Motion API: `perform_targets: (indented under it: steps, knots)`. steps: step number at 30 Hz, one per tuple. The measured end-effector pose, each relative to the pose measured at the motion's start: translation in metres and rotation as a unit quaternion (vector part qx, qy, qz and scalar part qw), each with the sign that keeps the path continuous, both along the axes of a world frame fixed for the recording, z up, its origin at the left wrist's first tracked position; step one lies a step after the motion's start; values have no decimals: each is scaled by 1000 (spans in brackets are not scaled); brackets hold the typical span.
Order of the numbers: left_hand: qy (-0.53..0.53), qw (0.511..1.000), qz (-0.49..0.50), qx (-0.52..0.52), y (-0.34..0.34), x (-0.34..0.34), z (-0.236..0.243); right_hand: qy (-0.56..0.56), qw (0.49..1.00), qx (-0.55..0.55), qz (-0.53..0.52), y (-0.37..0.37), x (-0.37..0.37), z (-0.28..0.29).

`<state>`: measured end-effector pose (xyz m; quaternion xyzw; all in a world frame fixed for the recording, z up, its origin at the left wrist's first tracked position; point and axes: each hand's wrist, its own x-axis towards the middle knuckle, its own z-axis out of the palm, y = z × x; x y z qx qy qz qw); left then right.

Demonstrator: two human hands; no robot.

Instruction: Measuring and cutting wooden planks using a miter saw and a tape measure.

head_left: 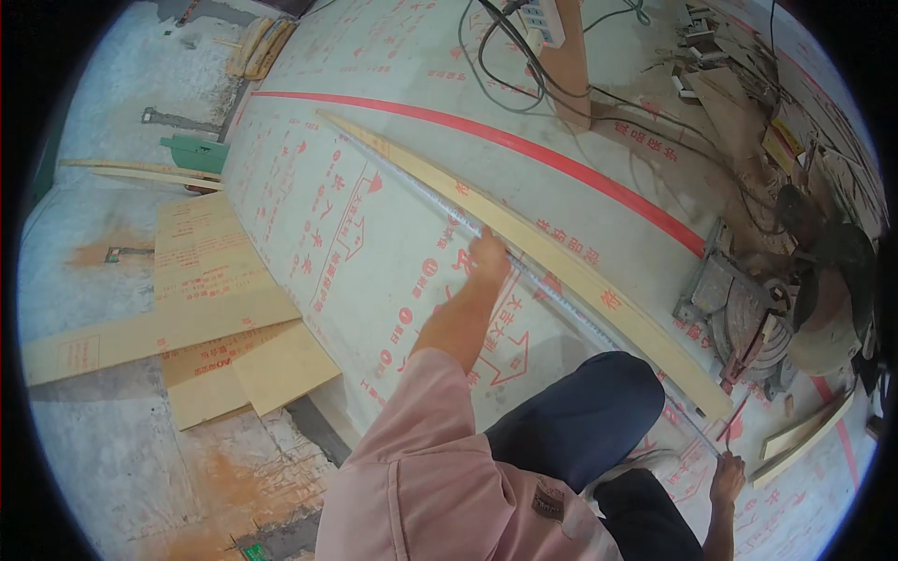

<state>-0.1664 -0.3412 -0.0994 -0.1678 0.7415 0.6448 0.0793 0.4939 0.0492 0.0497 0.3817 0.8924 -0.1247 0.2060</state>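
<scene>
A long, thin silvery strip runs diagonally over the printed floor sheet, along the near side of a long pale wooden batten. Whether the strip is metal or something wrapped in plastic, I cannot make out. My left hand is closed around the strip near its middle, with its fingertips close to the batten's edge. At the lower right, my right hand grips the strip's near end, past the end of the batten. My bent knee partly covers the stretch between the two hands.
A saw-like machine stands right of the batten's near end, with short wood pieces by it. Cables trail from a power strip on a wooden post. Several boards lie left; scraps litter the far right.
</scene>
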Motion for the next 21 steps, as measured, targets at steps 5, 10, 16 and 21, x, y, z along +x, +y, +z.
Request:
perform_targets:
  steps: [5, 10, 16, 21]
  knots:
    - [-66, 994, 40, 74, -6, -51, -48, -11, 999, 38, 36, -5, -2, 4]
    - [-129, 983, 54, 117, 12, -57, -39, -26, 998, 56, 29, -18, -24, 20]
    - [-63, 998, 20, -25, -7, -72, 37, 39, 997, 36, 64, -21, -49, 10]
    - [-78, 991, 85, 65, 1, -79, 43, 29, 997, 26, 70, -19, -61, 15]
